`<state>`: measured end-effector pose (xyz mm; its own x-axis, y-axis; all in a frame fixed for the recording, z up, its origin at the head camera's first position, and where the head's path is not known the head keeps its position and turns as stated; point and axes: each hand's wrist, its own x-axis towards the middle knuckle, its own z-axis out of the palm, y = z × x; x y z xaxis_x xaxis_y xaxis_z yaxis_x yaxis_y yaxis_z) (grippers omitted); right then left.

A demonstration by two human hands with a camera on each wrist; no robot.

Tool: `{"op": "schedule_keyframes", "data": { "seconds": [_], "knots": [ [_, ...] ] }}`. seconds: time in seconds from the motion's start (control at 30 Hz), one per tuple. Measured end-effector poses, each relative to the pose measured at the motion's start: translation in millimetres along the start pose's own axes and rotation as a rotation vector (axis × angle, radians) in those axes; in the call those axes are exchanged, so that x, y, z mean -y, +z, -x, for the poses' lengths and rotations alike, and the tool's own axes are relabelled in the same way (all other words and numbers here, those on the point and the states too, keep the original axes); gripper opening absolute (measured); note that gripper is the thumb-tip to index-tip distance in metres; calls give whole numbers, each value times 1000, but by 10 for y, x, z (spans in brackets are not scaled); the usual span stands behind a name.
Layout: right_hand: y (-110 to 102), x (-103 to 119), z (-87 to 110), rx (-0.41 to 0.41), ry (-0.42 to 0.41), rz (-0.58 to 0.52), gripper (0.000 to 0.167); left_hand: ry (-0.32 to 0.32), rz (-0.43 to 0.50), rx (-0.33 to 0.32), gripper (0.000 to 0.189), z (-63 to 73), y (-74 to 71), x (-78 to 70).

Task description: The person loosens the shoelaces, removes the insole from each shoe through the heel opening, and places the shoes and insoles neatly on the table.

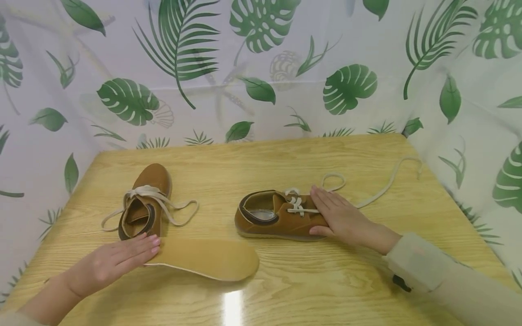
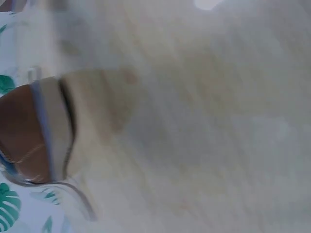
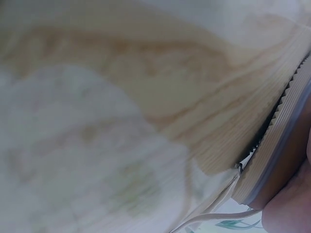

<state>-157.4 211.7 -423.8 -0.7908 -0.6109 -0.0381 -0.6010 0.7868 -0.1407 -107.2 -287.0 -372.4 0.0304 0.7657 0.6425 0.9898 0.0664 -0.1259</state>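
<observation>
My left hand (image 1: 110, 262) holds one end of a tan insole (image 1: 208, 258), fingers lying straight over its top and thumb hidden. The insole's rounded wide end points right, its pale edge showing. My right hand (image 1: 346, 222) grips the toe of a brown lace-up shoe (image 1: 265, 228), with the thumb on the near side and the fingers over the top. This shoe points right, its laces loosened and its opening facing up. In the right wrist view, the side of its sole (image 3: 272, 150) shows beside part of the hand. Neither the left hand nor the insole is clear in the left wrist view.
A second brown shoe (image 1: 157, 179) stands behind my left hand, toe away, with its white laces (image 1: 183, 217) trailing on the wooden table (image 1: 326, 280). A long loose lace (image 1: 387, 183) runs right from the gripped shoe. Leaf-patterned cloth (image 1: 293, 99) surrounds the table.
</observation>
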Motion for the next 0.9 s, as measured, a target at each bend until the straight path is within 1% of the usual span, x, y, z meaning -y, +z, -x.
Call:
{"op": "schedule_keyframes", "data": {
  "seconds": [0.03, 0.23, 0.3, 0.37, 0.43, 0.53, 0.6, 0.67, 0.8, 0.9],
  "knots": [
    [0, -3, 3, -2, 1, 0, 90, -4, 29, 22, 30, 63, 12, -17],
    [-10, 0, 16, -13, 5, 2, 90, -12, 85, 151, 34, 432, 59, -135],
    [-14, 6, 16, -12, 4, 1, 90, -7, 95, 181, 35, 535, 63, -167],
    [-17, 11, 13, -12, -1, 4, 90, -6, 121, 194, 35, 619, 69, -183],
    [-17, 15, 12, -13, -4, 5, 90, -12, 122, 216, 35, 693, 65, -200],
    [-15, 21, 7, -14, -10, 15, 89, -21, 133, 244, 37, 775, 51, -218],
    [-18, 24, 5, -17, -11, 20, 89, -24, 137, 268, 42, 818, 33, -231],
    [-19, 24, 4, -25, -14, 22, 89, -20, 158, 274, 50, 848, 18, -239],
    [-15, 19, 13, -45, -16, 17, 89, -6, 184, 261, 65, 886, 1, -245],
    [-10, 13, 24, -48, -16, 13, 89, -4, 165, 263, 68, 917, -7, -251]
  ]
}}
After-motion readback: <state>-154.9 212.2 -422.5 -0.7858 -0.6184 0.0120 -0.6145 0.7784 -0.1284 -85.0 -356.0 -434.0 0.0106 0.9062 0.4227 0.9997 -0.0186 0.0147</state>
